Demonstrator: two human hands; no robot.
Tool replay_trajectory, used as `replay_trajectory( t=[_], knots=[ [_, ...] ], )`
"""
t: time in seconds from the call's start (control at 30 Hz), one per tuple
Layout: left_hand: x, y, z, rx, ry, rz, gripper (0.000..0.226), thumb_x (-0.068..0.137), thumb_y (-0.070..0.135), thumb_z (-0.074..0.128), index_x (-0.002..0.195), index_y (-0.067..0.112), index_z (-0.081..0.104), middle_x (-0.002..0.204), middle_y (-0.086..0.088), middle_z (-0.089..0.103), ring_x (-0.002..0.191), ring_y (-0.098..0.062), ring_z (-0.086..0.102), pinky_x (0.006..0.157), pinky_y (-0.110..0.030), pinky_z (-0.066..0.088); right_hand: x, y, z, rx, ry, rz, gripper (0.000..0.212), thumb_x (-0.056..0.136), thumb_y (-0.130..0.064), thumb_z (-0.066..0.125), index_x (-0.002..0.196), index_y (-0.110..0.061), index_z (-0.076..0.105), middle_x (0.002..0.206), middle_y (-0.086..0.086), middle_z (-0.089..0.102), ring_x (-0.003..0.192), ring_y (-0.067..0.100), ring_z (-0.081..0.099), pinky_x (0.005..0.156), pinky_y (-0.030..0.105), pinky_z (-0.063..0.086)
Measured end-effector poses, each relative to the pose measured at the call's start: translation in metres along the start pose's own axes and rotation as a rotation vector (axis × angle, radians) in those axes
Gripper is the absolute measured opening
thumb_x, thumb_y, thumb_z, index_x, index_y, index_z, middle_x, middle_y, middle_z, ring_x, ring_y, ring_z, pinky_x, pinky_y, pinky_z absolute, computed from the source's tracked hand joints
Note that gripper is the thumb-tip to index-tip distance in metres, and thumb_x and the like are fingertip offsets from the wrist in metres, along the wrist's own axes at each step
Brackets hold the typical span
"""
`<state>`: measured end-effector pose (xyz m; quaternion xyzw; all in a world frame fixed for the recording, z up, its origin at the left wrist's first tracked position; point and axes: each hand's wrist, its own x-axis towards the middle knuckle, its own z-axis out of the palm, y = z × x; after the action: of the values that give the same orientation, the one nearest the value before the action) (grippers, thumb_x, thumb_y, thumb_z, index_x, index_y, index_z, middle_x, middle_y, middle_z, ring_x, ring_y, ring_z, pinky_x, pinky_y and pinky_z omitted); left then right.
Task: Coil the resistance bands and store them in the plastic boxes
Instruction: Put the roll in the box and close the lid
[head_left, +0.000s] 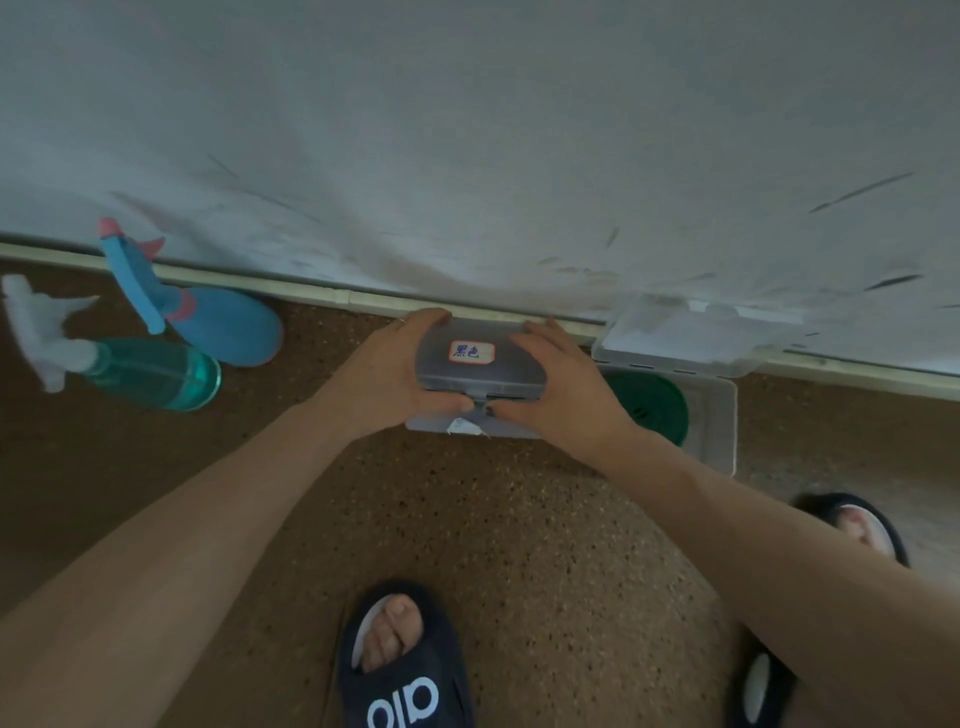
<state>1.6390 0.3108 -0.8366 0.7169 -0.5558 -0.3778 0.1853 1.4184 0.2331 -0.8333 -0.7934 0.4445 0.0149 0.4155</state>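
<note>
A closed grey plastic box (480, 374) with a red-edged white label sits at the middle of the view, on top of another clear box (467, 427) on the floor by the wall. My left hand (395, 371) grips its left end and my right hand (558, 384) grips its right end, both thumbs meeting at the front latch. To the right, an open clear box (719, 415) holds a coiled green resistance band (652, 410); its lid (675, 338) leans back against the wall.
A teal spray bottle (145, 371) and a blue spray bottle (208, 317) lie on the brown speckled floor at the left. The white wall (467, 156) stands just behind the boxes. My feet in black slippers (402, 670) stand near the bottom edge.
</note>
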Motion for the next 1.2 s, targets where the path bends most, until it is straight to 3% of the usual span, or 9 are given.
replay_trajectory(
  t=[0.1, 0.2, 0.3, 0.37, 0.53, 0.73, 0.9, 1.1, 1.2],
  knots=[
    [0.001, -0.001, 0.001, -0.03, -0.005, 0.007, 0.104, 0.068, 0.043, 0.093, 0.153, 0.021, 0.037, 0.142, -0.001, 0.052, 0.119, -0.012, 0.052, 0.1, -0.033, 0.048, 0.004, 0.001, 0.003, 0.05, 0.04, 0.023, 0.082, 0.075, -0.036, 0.089, 0.146, -0.013, 0.054, 0.151, 0.012, 0.047, 0.145, 0.032, 0.038, 0.119, 0.051, 0.035],
    [0.0, -0.003, 0.005, -0.012, 0.028, 0.048, 0.108, 0.065, 0.04, 0.095, 0.152, 0.017, 0.034, 0.152, 0.003, 0.032, 0.125, -0.003, 0.039, 0.103, -0.021, 0.04, 0.0, -0.004, 0.0, 0.073, 0.054, 0.047, 0.092, 0.073, -0.03, 0.092, 0.151, -0.015, 0.044, 0.157, 0.009, 0.036, 0.143, 0.023, 0.036, 0.117, 0.025, 0.029],
    [-0.001, -0.008, 0.01, 0.014, 0.057, 0.051, 0.112, 0.063, 0.038, 0.096, 0.152, 0.015, 0.032, 0.158, 0.004, 0.017, 0.128, 0.003, 0.026, 0.098, 0.001, 0.026, -0.001, -0.008, -0.003, 0.078, 0.055, 0.082, 0.111, 0.071, -0.032, 0.094, 0.159, -0.019, 0.029, 0.164, 0.007, 0.02, 0.149, 0.023, 0.027, 0.112, 0.021, 0.027],
    [0.001, -0.01, 0.01, 0.028, 0.065, 0.058, 0.114, 0.062, 0.039, 0.097, 0.152, 0.016, 0.031, 0.159, 0.003, 0.012, 0.132, 0.002, 0.022, 0.097, 0.005, 0.023, -0.001, -0.01, -0.006, 0.107, 0.048, 0.108, 0.115, 0.071, -0.031, 0.094, 0.16, -0.019, 0.023, 0.163, 0.006, 0.017, 0.149, 0.023, 0.026, 0.107, 0.017, 0.026],
    [0.002, -0.001, 0.002, 0.016, 0.085, 0.021, 0.113, 0.057, 0.042, 0.098, 0.148, 0.019, 0.035, 0.148, 0.005, 0.029, 0.123, -0.004, 0.035, 0.103, -0.025, 0.039, -0.004, -0.019, -0.01, 0.091, 0.053, 0.187, 0.126, 0.07, -0.038, 0.095, 0.163, -0.021, 0.011, 0.157, 0.01, 0.019, 0.146, 0.031, 0.033, 0.116, 0.037, 0.037],
    [0.002, -0.001, -0.002, 0.064, 0.041, -0.055, 0.117, 0.056, 0.055, 0.095, 0.15, 0.025, 0.033, 0.15, 0.009, 0.029, 0.122, -0.004, 0.035, 0.098, -0.028, 0.04, -0.008, -0.019, -0.011, 0.16, 0.054, 0.23, 0.124, 0.073, -0.03, 0.094, 0.164, -0.026, 0.01, 0.157, 0.01, 0.034, 0.14, 0.029, 0.042, 0.11, 0.042, 0.043],
    [0.003, 0.003, -0.005, 0.102, 0.024, -0.074, 0.113, 0.057, 0.057, 0.094, 0.148, 0.024, 0.035, 0.149, 0.007, 0.03, 0.117, -0.006, 0.038, 0.095, -0.03, 0.042, -0.008, -0.013, -0.01, 0.286, 0.103, 0.241, 0.103, 0.076, -0.02, 0.09, 0.158, -0.025, 0.029, 0.142, 0.006, 0.053, 0.129, 0.024, 0.053, 0.106, 0.048, 0.052],
    [0.004, 0.003, -0.007, 0.136, -0.009, -0.083, 0.111, 0.049, 0.076, 0.081, 0.141, 0.026, 0.044, 0.135, 0.011, 0.034, 0.115, -0.011, 0.045, 0.099, -0.041, 0.05, -0.015, -0.004, -0.009, 0.206, 0.097, 0.191, 0.077, 0.088, -0.04, 0.08, 0.154, -0.023, 0.043, 0.149, 0.004, 0.052, 0.136, 0.023, 0.05, 0.111, 0.048, 0.048],
    [0.003, 0.004, -0.006, 0.144, -0.001, -0.093, 0.115, 0.044, 0.082, 0.074, 0.142, 0.029, 0.043, 0.136, 0.012, 0.033, 0.119, -0.014, 0.045, 0.097, -0.042, 0.051, -0.019, -0.006, -0.011, 0.124, 0.103, 0.166, 0.068, 0.096, -0.041, 0.071, 0.154, -0.019, 0.043, 0.151, 0.005, 0.051, 0.136, 0.023, 0.048, 0.111, 0.034, 0.043]
  ],
)
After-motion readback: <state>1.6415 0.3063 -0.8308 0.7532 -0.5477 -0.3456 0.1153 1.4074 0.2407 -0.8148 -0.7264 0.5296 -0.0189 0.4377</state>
